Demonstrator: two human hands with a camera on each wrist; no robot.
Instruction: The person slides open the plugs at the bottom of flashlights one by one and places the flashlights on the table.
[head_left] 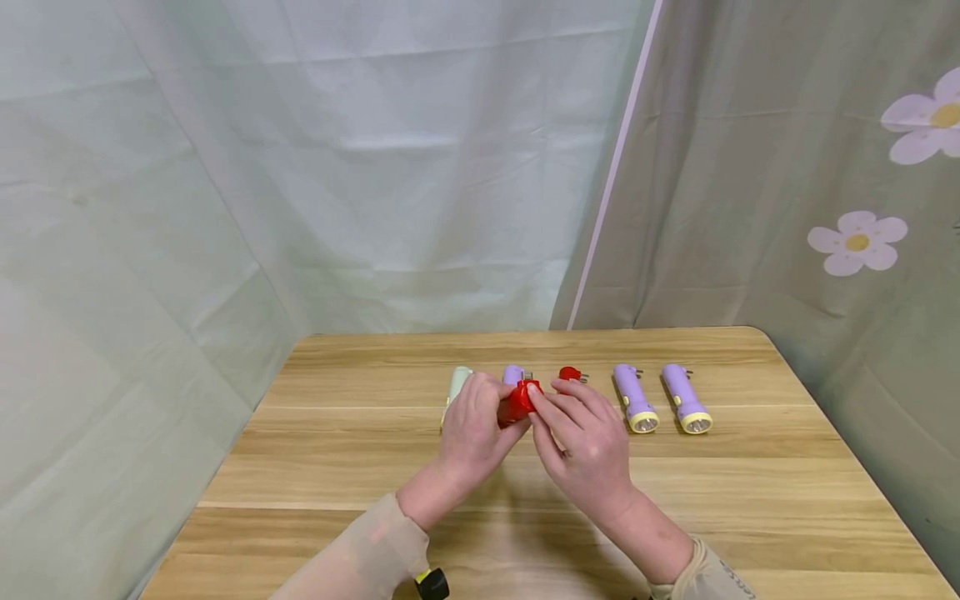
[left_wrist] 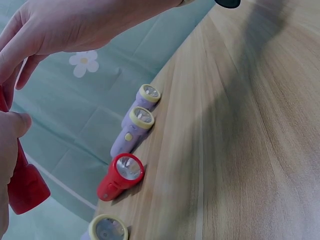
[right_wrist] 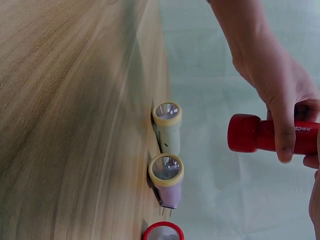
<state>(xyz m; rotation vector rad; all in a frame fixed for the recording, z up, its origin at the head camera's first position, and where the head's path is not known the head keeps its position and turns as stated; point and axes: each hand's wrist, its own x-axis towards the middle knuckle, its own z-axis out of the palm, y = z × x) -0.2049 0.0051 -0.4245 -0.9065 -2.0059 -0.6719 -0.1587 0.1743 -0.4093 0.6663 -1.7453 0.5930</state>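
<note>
My left hand (head_left: 474,421) grips a red flashlight (head_left: 517,404) above the table, its thumb lying across the barrel in the right wrist view. The flashlight's wide red head (right_wrist: 244,133) points away from my right hand (head_left: 588,442). Metal plug prongs (head_left: 528,376) stick out at the tail, where my right hand pinches the red end with its fingertips. In the left wrist view, the right hand (left_wrist: 75,30) reaches over from the top left, and the red head (left_wrist: 27,191) hangs below the left thumb.
Along the table's (head_left: 337,467) back stand or lie a mint flashlight (head_left: 458,382), a lilac one (head_left: 513,374), another red one (head_left: 568,372) and two more lilac ones (head_left: 635,396) with yellow rims. Some have prongs folded out. Fabric curtains (head_left: 450,167) enclose the table's back and sides.
</note>
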